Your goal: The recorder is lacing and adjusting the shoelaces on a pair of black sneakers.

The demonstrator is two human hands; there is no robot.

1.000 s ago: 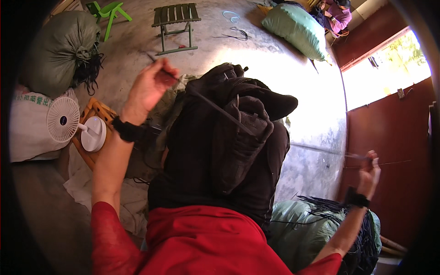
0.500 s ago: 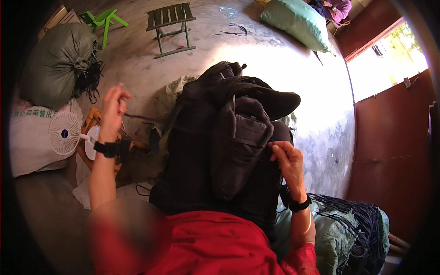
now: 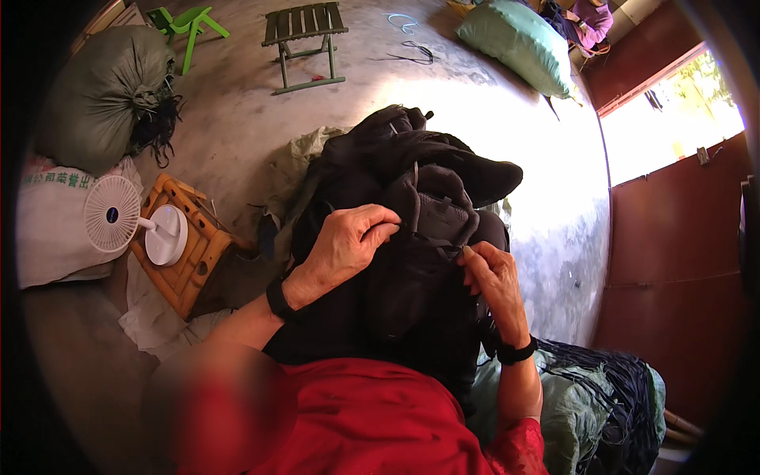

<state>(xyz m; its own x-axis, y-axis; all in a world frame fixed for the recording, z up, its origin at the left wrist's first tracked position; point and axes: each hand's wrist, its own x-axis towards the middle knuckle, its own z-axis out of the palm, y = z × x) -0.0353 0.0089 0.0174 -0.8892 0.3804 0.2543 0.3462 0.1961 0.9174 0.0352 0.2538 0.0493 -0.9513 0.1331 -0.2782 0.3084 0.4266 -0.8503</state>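
A black lace-up sneaker (image 3: 405,281) lies across my lap, its padded opening and tongue facing away from me. At the left edge of its throat, my left hand (image 3: 344,249) is closed in a pinch, thumb against forefinger, on a dark shoelace that barely shows against the black. My right hand (image 3: 495,281) pinches at the right edge of the lacing, where a strand of lace crosses the shoe. Just beyond lies a second black shoe (image 3: 475,170), among more black items heaped over my dark-trousered knees.
Left of me a white fan (image 3: 166,235) stands on a bamboo stool (image 3: 194,277), beside stuffed sacks (image 3: 103,95). A green sack with dark laces (image 3: 582,396) sits at my right. Further off are a folding stool (image 3: 305,47), a pale green sack (image 3: 518,47) and another person (image 3: 590,20).
My left hand has swung in from far left, where a dark strand trailed from it, to the shoe's throat. My right hand has barely moved. The view has shifted slightly.
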